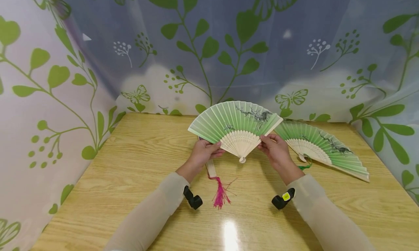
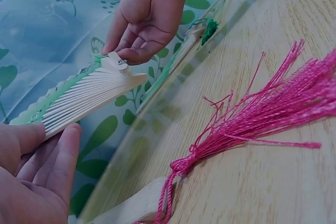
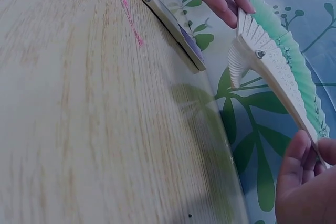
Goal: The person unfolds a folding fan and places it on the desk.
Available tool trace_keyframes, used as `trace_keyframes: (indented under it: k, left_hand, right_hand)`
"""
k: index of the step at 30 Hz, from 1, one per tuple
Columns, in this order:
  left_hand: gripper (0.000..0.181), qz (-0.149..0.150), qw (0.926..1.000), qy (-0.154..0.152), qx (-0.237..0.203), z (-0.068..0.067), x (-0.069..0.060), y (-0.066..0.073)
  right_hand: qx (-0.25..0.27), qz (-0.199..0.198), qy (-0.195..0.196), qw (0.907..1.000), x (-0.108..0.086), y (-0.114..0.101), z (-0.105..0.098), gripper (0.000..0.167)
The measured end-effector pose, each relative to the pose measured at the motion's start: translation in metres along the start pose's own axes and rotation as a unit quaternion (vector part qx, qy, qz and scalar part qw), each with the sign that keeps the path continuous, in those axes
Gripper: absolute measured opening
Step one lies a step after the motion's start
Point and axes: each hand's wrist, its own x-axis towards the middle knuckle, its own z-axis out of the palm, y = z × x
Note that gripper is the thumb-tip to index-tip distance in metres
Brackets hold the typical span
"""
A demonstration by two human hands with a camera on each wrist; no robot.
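Both hands hold a spread green folding fan [image 1: 242,123] above the table, its pivot end toward me and dark branch drawings on its leaf. The left hand [image 1: 203,152] pinches its left edge; in the left wrist view, thumb and fingers [image 2: 63,156] meet at the outer rib. At the opposite edge, the right hand [image 1: 275,151] pinches the outer rib between thumb and fingers, as the right wrist view [image 3: 310,177] also shows. Beneath the left hand lies a folded fan [image 1: 211,168] with a pink tassel [image 1: 221,194], partly hidden by hand and open fan.
A second green fan [image 1: 319,145] lies spread on the right of the table, with a green tassel [image 1: 306,166] at its pivot. The wooden table [image 1: 137,163] meets a leaf-patterned cloth [image 1: 229,62] at the back and both sides. A wrist camera [image 1: 193,198] sits on each forearm.
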Motion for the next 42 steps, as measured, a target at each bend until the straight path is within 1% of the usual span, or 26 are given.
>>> trace_keyframes:
  k: [4,8,11,15,20,25,31,36,42]
  left_hand:
    - [0.026,0.003,1.0,0.001,-0.005,-0.001,0.0,0.0]
    - [0.025,0.006,0.9999,0.007,-0.013,-0.004,0.001,0.001]
    - [0.025,0.008,0.9999,0.012,-0.009,-0.006,0.001,0.002]
    - [0.025,0.007,0.9999,0.015,-0.004,-0.007,0.001,0.002]
    - [0.025,0.008,0.9997,0.02,-0.013,-0.008,0.001,0.002]
    - [0.026,0.015,0.9991,0.026,-0.032,-0.009,0.001,0.002]
    - [0.024,0.016,0.9976,0.048,-0.046,-0.01,0.001,0.003]
    - [0.025,0.015,0.9967,0.058,-0.054,-0.012,0.002,0.001]
    - [0.024,0.009,0.9958,0.066,-0.062,-0.014,0.003,0.0]
  right_hand:
    - [-0.004,0.0,-0.005,1.0,0.0,0.0,-0.002,0.011]
    - [0.008,0.006,-0.013,0.9999,-0.001,-0.002,-0.002,0.012]
    - [0.016,0.01,-0.021,0.9996,-0.002,-0.003,-0.003,0.014]
    - [0.021,0.015,-0.021,0.9994,-0.003,-0.005,-0.002,0.016]
    - [0.025,0.014,-0.014,0.9995,-0.001,-0.003,0.0,0.017]
    - [0.03,0.014,-0.006,0.9994,-0.002,-0.003,0.002,0.016]
    - [0.042,0.02,0.012,0.9988,-0.002,-0.002,0.008,0.017]
    - [0.05,0.026,0.033,0.9979,-0.003,0.003,0.008,0.011]
    - [0.042,0.032,0.033,0.9981,-0.006,0.009,0.007,0.008]
